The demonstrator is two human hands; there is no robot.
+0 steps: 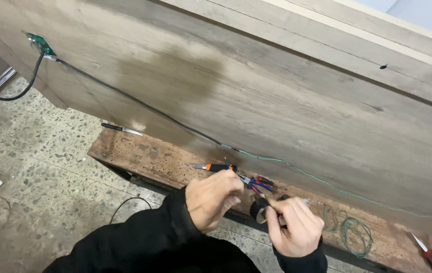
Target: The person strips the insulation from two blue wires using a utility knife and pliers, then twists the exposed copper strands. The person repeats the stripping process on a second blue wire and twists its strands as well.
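While the left hand (211, 198) curls loosely, seemingly pinching tape, right-hand fingers (289, 217) grip a black tape roll (260, 208).

Low in the frame our left hand (212, 198) and right hand (291, 226) pinch a black roll of tape (259, 208) between them. Just above lie pliers (257, 183) and an orange-handled screwdriver (216, 167) on the worn counter (140, 154). A black cable (140, 103) crosses the wooden board (276, 101) diagonally.
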